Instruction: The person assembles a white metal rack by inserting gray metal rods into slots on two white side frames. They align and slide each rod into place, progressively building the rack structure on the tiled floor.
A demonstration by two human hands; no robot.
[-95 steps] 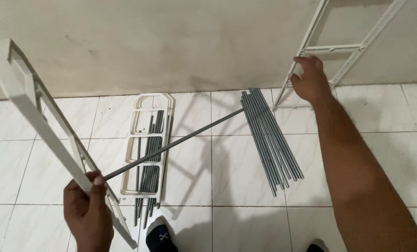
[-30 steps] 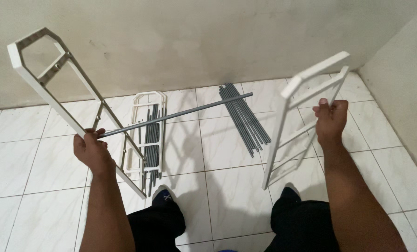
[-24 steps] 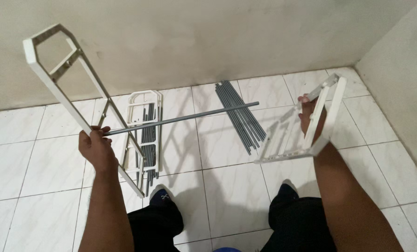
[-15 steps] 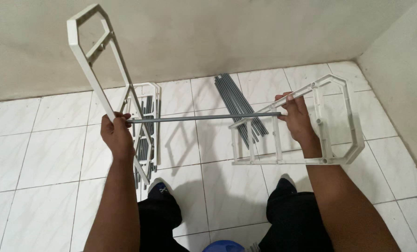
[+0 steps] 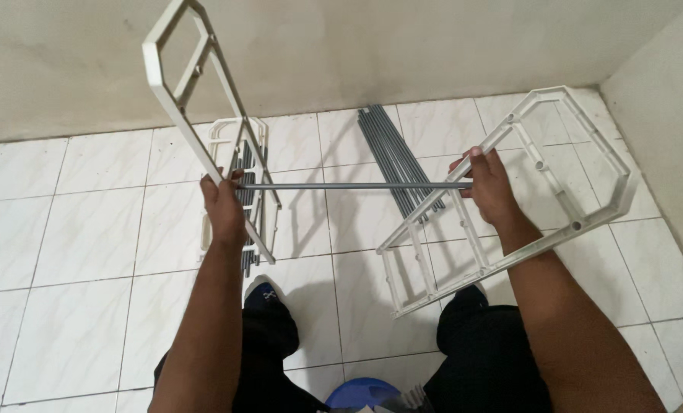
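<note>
Head view, the only one: the person looks down at the floor past both forearms. The left hand (image 5: 223, 206) is wrapped tight around the lower rail of a tall white plastic ladder-shaped side frame (image 5: 192, 92), which stands nearly upright and leans away toward the beige wall (image 5: 341, 46). The same grip seems to pin the left end of a long thin grey metal rod (image 5: 357, 186), which runs level across to the other side. The right hand (image 5: 488, 187) is closed around the near rail of a second white plastic side frame (image 5: 525, 191), tilted almost flat with its angled top toward the right, and the rod's right end meets that rail just at the fingers. Holding the two frames facing one another, with the rod level between them, appears to keep its ends lined up with the round sockets along the rails.

On the white tiled floor (image 5: 74, 229) behind the left hand lies a third white plastic frame (image 5: 230, 141), flat, with several grey rods resting inside its outline. A loose bundle of grey metal rods (image 5: 399, 157) lies further right, near the wall, well apart from both hands. No box or bin is in sight apart from a blue rounded object (image 5: 361, 398) at the bottom edge, too cut off to identify. Black trousers and a dark shoe (image 5: 261, 294) show below.
</note>
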